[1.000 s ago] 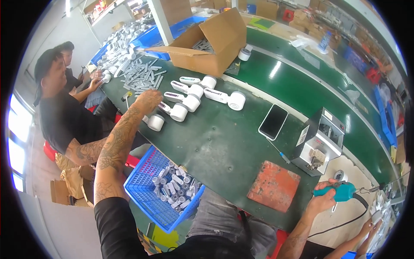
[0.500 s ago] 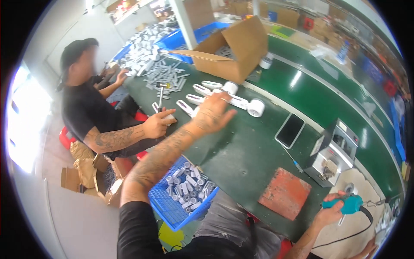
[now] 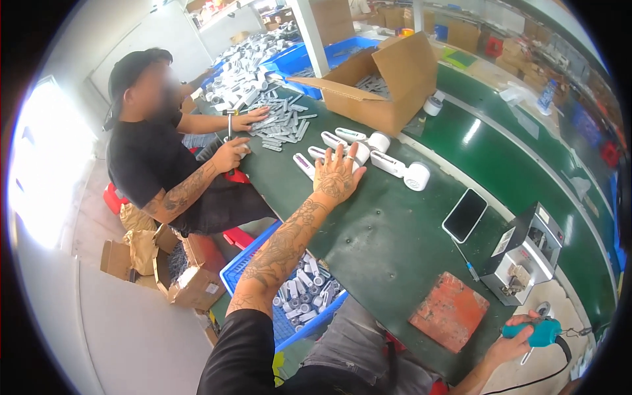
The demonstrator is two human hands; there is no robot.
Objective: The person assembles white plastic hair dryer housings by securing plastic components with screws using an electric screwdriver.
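Observation:
My left hand [image 3: 336, 178] lies palm down with fingers spread over a group of white handheld devices with round heads on the green table. Its fingertips touch or cover one of them, so part of that device is hidden. Just right of the hand is a separate white device [image 3: 401, 168], its round head toward me. At the lower right, my right hand [image 3: 517, 339] is wrapped round a teal electric screwdriver [image 3: 545, 332] hanging from a hook and coiled line, its black cable trailing below. A round grey part shows beside the screwdriver; its kind is unclear.
A phone [image 3: 465, 215], a thin screwdriver [image 3: 466, 261], a metal screw feeder [image 3: 523, 257] and a red plate [image 3: 449, 311] lie on the table. Below its edge is a blue basket [image 3: 230, 273] of white parts. A co-worker [image 3: 164, 131] sits left, near grey strips [image 3: 283, 118] and a carton [image 3: 368, 108].
My view has shifted, so the scene sits further right. My left hand has come down among the white devices. The co-worker's far hand has reached onto the grey strips. My right hand keeps its grip.

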